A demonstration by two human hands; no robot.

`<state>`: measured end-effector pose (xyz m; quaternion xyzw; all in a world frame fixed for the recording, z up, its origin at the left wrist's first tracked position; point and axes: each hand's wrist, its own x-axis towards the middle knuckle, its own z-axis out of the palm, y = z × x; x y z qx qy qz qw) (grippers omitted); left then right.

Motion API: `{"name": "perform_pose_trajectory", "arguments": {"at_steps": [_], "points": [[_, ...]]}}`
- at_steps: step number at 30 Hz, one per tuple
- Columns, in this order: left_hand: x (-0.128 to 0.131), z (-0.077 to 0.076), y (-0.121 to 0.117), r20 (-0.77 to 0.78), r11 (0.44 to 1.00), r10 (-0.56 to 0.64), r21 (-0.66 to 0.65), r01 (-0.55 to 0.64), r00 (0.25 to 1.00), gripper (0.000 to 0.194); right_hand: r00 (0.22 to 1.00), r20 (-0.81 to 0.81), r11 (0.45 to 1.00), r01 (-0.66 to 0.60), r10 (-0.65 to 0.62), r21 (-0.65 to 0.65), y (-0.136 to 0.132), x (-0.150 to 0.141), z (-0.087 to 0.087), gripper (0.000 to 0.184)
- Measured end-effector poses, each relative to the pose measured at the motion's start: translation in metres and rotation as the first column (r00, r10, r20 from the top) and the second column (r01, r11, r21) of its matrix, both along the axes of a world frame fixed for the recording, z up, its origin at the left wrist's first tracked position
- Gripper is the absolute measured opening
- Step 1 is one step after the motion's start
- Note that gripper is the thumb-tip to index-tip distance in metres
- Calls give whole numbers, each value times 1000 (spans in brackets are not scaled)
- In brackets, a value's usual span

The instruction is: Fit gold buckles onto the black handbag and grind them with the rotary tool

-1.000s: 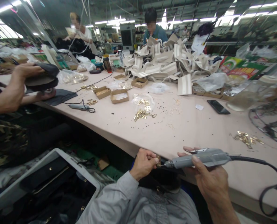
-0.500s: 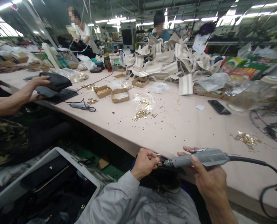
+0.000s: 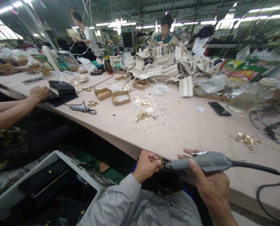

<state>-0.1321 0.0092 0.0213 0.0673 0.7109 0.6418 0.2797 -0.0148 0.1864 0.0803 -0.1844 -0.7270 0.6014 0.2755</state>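
Observation:
Between thumb and fingers, my left hand [image 3: 146,166] pinches a small gold metal plate [image 3: 161,162] at the table's front edge. My right hand [image 3: 210,182] is wrapped round a grey electric screwdriver [image 3: 202,161], held level and pointing left. Its tip meets the gold plate or sits just beside it; I cannot tell which. A black cable [image 3: 255,168] runs from its rear end to the right. Beneath my hands, dark bag material [image 3: 168,183] lies on my lap, partly hidden by them.
Gold plates [image 3: 143,116] and tiny dark screws [image 3: 163,110] lie scattered mid-table, near small cardboard boxes [image 3: 121,98]. A phone [image 3: 219,108] lies at right. A grey crate [image 3: 92,175] of black bags stands lower left. A co-worker's hand [image 3: 39,93] is beside a black bag [image 3: 61,88].
My hands keep nearly the same hold and place. The co-worker at left has drawn the hand back from the top of the black bag, which now sits lower. The view has shifted slightly.

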Motion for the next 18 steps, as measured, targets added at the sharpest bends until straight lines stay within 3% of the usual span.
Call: {"name": "perform_pose_trajectory", "arguments": {"at_steps": [4, 8, 13, 18], "points": [[1, 2, 2, 22, 1000, 9, 2, -9, 1000, 13, 998, 61, 978, -19, 7, 205, -8, 2, 13, 31], [1, 7, 2, 45, 1000, 13, 6, -14, 999, 13, 999, 44, 970, -33, 23, 243, -17, 3, 13, 29], [1, 12, 3, 75, 1000, 15, -26, -13, 997, 10, 993, -88, 962, -57, 84, 268, -30, 0, 18, 26], [2, 10, 3, 72, 999, 22, -40, -19, 997, 12, 981, -54, 948, -165, 186, 274, -29, 0, 15, 32]]}}
